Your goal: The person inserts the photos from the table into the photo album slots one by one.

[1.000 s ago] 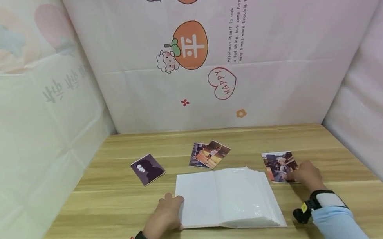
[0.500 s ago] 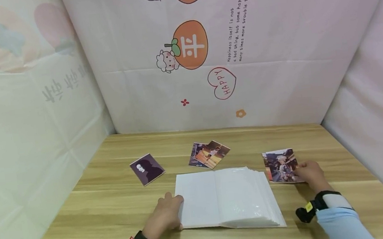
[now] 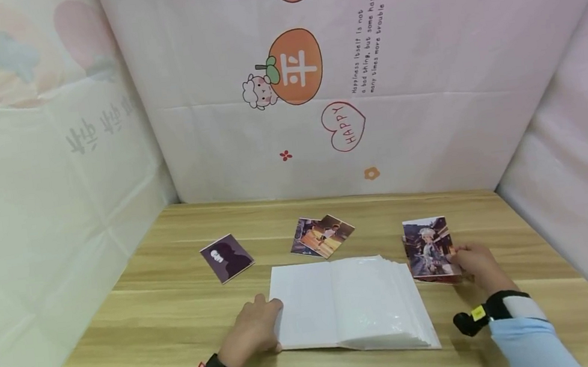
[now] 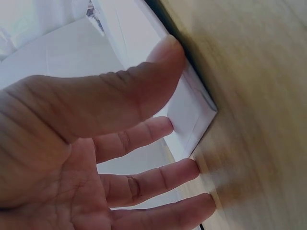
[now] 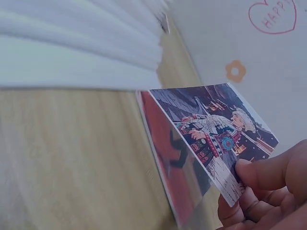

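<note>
A photo album lies spread on the table, a white inner cover at left and clear plastic sleeves at right. My left hand touches its left edge; in the left wrist view the thumb rests against the album's side and the other fingers stretch out beside its corner. My right hand pinches a photo of a person in ornate dress by its right edge, thumb on the printed face. This photo is tilted up from another photo with red in it, which lies beneath and is mostly covered.
A dark purple photo lies at the back left of the wooden table. Two overlapping photos are behind the album. Printed white cloth walls the table at the back and both sides.
My right hand has taken hold of the upper photo and lifted it off the one below, which now shows underneath. The left hand and the album stay in place.
</note>
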### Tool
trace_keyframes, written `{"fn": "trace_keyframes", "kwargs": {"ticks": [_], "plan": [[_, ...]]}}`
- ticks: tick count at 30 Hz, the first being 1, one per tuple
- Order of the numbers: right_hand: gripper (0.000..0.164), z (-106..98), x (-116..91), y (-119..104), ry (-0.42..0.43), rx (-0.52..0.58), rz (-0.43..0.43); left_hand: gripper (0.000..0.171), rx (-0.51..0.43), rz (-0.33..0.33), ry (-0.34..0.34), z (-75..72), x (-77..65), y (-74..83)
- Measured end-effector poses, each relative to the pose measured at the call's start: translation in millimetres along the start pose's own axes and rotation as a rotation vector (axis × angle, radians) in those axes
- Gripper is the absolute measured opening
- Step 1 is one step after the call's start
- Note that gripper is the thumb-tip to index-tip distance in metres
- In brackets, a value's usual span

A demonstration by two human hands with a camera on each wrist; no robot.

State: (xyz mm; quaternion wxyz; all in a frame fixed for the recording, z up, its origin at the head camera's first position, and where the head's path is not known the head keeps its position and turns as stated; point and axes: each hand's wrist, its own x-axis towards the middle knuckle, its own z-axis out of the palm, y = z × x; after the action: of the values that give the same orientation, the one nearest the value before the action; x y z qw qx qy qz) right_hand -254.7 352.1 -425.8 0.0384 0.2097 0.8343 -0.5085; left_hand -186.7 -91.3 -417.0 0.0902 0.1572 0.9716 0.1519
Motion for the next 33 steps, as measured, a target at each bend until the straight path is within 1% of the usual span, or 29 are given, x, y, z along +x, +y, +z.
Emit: {"fn": "trace_keyframes", "kwargs": {"ticks": [3, 7, 9, 10, 13, 15, 17, 20, 25, 33], "plan": [[0.035, 4, -2, -8, -0.008, 0.009, 0.003, 0.056, 0.013, 0.014, 0.006, -1.1, -0.7, 1.0], [0.027, 15, 0, -19, -0.017, 0.026, -0.029, 0.055, 0.042, 0.025, 0.021, -2.3, -1.3, 1.6], [0.025, 21, 1, -24, -0.003, 0.044, -0.026, 0.055, 0.055, 0.029, 0.028, -2.0, -0.9, 1.6], [0.022, 23, 5, -23, -0.001, 0.05, -0.03, 0.055, 0.06, 0.029, 0.031, -1.9, -0.9, 1.6], [0.025, 30, 5, -29, 0.004, 0.061, -0.019, 0.055, 0.069, 0.024, 0.03, -0.9, -0.2, 1.4], [0.026, 33, 4, -33, 0.006, 0.061, -0.032, 0.054, 0.074, 0.018, 0.027, -0.4, 0.2, 1.3], [0.028, 36, -2, -40, -0.014, 0.075, -0.044, 0.054, 0.077, 0.01, 0.021, -0.1, 0.4, 1.1], [0.025, 41, -5, -45, -0.035, 0.129, -0.05, 0.055, 0.083, 0.002, 0.011, -0.4, 0.4, 1.3], [0.025, 50, -6, -51, -0.076, 0.273, -0.019, 0.054, 0.097, 0.01, 0.013, -1.4, 0.6, 1.4], [0.019, 60, 2, -58, -0.158, 0.346, -0.07, 0.052, 0.098, 0.014, 0.014, -3.2, 0.6, 3.9]]}}
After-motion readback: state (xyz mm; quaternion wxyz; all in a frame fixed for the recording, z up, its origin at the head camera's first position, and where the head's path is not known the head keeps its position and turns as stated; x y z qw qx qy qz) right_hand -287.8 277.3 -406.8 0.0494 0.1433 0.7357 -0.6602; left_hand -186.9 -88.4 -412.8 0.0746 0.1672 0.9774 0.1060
